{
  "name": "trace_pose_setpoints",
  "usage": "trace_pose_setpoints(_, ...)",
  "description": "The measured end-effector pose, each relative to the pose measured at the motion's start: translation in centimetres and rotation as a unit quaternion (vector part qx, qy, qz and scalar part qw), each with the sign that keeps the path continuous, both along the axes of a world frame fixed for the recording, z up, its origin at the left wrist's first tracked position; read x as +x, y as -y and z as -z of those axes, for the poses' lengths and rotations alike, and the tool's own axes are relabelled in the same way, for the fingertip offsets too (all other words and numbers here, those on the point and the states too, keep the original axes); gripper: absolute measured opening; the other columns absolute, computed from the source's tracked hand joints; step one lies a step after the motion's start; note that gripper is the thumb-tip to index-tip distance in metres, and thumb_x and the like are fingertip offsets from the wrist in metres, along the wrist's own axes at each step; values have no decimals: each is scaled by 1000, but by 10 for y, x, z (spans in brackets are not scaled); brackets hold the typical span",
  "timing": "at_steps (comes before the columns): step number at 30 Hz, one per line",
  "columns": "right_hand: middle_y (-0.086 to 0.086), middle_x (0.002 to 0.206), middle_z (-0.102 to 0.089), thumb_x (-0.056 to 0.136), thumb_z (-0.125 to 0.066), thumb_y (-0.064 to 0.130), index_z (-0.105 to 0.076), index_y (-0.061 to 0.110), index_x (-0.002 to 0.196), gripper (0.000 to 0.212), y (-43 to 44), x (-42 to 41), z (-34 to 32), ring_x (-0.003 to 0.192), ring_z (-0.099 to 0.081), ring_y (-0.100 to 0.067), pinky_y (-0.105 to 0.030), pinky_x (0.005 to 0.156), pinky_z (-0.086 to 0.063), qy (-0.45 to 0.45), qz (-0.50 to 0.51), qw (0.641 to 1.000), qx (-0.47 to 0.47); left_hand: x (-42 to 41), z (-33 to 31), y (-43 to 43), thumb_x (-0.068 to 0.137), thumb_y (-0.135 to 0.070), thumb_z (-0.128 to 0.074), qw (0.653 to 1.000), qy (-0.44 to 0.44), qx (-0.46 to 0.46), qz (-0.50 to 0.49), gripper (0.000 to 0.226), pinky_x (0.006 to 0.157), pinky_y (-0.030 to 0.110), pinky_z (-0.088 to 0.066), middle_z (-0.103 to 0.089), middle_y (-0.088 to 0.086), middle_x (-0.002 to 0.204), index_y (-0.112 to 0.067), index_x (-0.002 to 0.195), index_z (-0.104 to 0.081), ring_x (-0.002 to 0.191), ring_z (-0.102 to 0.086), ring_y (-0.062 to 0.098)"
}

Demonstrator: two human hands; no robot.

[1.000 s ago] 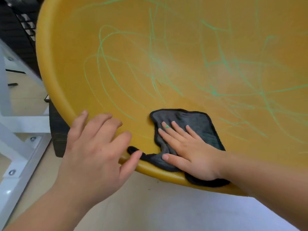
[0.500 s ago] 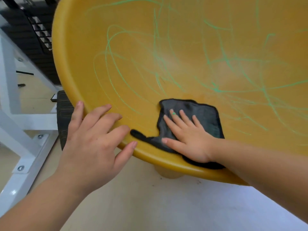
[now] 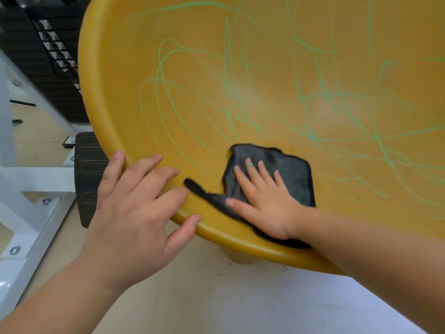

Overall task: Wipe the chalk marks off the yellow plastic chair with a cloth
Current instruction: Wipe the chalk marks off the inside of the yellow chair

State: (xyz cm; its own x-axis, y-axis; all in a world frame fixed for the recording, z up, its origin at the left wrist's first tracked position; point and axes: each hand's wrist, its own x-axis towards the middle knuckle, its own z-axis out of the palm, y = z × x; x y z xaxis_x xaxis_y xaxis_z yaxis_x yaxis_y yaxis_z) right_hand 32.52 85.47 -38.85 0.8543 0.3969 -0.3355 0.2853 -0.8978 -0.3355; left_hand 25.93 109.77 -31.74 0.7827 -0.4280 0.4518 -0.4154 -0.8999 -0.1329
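Chair [image 3: 277, 75]: yellow seat is scribbled with green chalk marks [image 3: 310, 136].
Cloth [image 3: 292, 173]: dark, pressed flat near the front rim.
Right hand [image 3: 267, 201]: fingers straight, spread on the cloth.
Left hand [image 3: 134, 208]: fingers relaxed, laid over the rim.

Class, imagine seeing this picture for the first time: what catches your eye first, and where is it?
The big yellow chair fills most of the view, scribbled all over with green chalk marks. Near its front rim the right hand presses a dark grey cloth flat on it, while the left hand rests on the rim further left.
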Motion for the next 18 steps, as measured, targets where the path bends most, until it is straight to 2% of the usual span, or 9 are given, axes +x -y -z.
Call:
trace_pose_setpoints(3, 19, 160, 36, 88, -5, 81, 23, 44, 155, 81, 21, -40, -17, 146, 38, -7, -42, 124, 18, -45, -76, 996, 28, 2, -1, -2, 78, -56, -69, 1000, 4, -17, 6, 41, 112, 62, -26, -71, 7, 111, -17, 87, -77, 123, -58, 36)
trace_pose_setpoints(5, 25, 158, 37, 86, -6, 86, 28, 48, 151, 82, 39, -46, -19, 144, 39, -1, -40, 123, 19, -50, -101, 993, 23, 4, -1, -4, 79, -60, -67, 999, 14, -34, 10, 45, 112, 60, -27, -71, 8, 112, -17, 87, -78, 123, -57, 36)
trace_pose_setpoints(7, 23, 158, 38, 80, -5, 92, 31, 46, 150, 91, 45, -32, -15, 145, 39, -3, -43, 124, 17, -43, -94, 995, -5, 5, -2, -6, 80, -59, -66, 999, 31, -43, -1, 46, 111, 63, -27, -70, 11, 115, -16, 87, -78, 125, -56, 38)
trace_pose_setpoints(9, 16, 160, 37, 71, -2, 95, 29, 42, 152, 102, 35, -3, -6, 148, 36, -13, -50, 124, 14, -25, -62, 997, -24, 7, -3, -8, 80, -57, -66, 998, 44, -40, -36, 44, 110, 66, -26, -67, 14, 123, -15, 89, -78, 130, -50, 40)
trace_pose_setpoints(13, 9, 166, 27, 57, 4, 104, 20, 37, 158, 123, -5, 61, 5, 153, 26, -24, -59, 122, 13, 21, 46, 998, 22, 9, 0, -10, 79, -62, -61, 997, 6, -32, -73, 54, 112, 69, -17, -55, 17, 139, -15, 101, -77, 143, -33, 41)
trace_pose_setpoints(15, 7, 166, 27, 60, 4, 102, 19, 35, 158, 121, -21, 70, 7, 153, 26, -26, -61, 122, 11, 45, 51, 997, 21, 9, 2, -11, 80, -67, -55, 997, -22, -29, -69, 62, 113, 69, -15, -51, 17, 144, -14, 106, -75, 146, -27, 40)
trace_pose_setpoints(18, 11, 164, 31, 75, 3, 93, 21, 37, 158, 102, -27, 35, 0, 151, 31, -20, -57, 124, 9, 42, -16, 998, 45, 9, -1, -17, 83, -67, -51, 997, -35, -40, -60, 63, 114, 68, -14, -49, 16, 146, -15, 111, -73, 147, -27, 37)
